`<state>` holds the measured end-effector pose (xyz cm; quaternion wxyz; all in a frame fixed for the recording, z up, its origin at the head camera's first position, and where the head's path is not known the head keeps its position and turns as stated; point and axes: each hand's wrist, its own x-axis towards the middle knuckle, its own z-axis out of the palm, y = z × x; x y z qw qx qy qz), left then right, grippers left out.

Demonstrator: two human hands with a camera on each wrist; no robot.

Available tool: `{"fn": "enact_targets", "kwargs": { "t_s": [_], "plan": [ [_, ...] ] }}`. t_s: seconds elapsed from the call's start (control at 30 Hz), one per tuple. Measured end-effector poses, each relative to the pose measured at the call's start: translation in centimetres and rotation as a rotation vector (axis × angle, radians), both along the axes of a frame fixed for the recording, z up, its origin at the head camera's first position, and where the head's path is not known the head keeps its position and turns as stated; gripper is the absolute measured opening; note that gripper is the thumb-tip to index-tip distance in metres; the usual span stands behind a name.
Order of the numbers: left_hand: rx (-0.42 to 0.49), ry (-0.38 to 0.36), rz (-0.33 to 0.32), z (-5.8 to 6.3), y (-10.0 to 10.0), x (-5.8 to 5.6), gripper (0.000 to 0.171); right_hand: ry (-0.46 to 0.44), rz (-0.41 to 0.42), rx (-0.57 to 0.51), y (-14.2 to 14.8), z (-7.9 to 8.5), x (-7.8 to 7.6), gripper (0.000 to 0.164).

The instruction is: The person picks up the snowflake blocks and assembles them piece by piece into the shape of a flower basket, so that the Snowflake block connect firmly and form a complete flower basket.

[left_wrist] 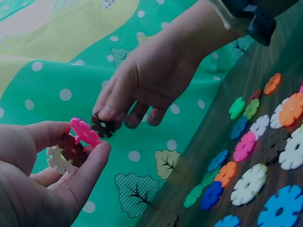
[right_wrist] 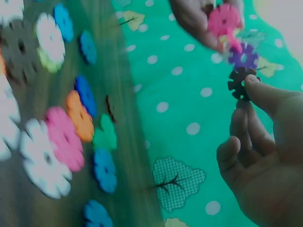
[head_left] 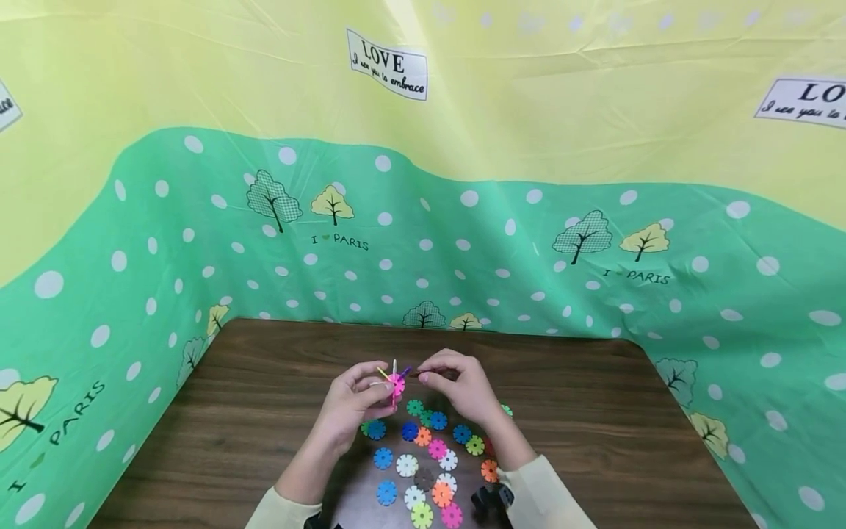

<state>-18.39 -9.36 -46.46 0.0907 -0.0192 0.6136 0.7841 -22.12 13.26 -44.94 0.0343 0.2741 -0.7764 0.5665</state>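
My left hand [head_left: 353, 404] holds a small cluster of notched plastic snowflake discs in front of me, above the table. A pink disc [head_left: 397, 383] faces me, with yellow, white and purple discs set edge-on around it. In the left wrist view a brown disc [left_wrist: 72, 150] and a whitish disc [left_wrist: 59, 161] show between the left fingers. My right hand [head_left: 463, 383] pinches a dark brown disc [right_wrist: 239, 84] between thumb and fingers. That disc meets the edge of the purple disc [right_wrist: 244, 57]; whether their notches are joined I cannot tell.
Several loose discs lie spread on the brown wooden table [head_left: 264, 419] below and between my forearms, among them a blue disc [head_left: 382, 458], a white disc [head_left: 407, 465] and an orange disc [head_left: 489, 470]. A green and yellow patterned cloth [head_left: 423, 242] hangs behind the table and along its sides.
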Motion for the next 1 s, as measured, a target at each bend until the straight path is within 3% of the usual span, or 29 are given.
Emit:
{"fn": "enact_targets", "kwargs": {
  "t_s": [0.23, 0.63, 0.8, 1.0],
  "plan": [
    [0.018, -0.013, -0.008, -0.1, 0.7, 0.1, 0.049, 0.003, -0.037, -0.063, 0.2, -0.1, 2.2, 0.008],
    [0.034, -0.014, -0.005, 0.0, 0.7, 0.2, 0.047, 0.175, -0.017, -0.101, 0.3, -3.2, 0.6, 0.012],
    [0.027, -0.020, 0.005, 0.0, 0.7, 0.2, 0.046, 0.235, -0.023, -0.096, -0.1, -1.9, 1.3, 0.010],
    [0.028, -0.014, 0.004, -0.1, 1.0, 0.3, 0.045, 0.247, -0.026, -0.083, -0.2, -0.4, 2.2, 0.010]
  ]
}}
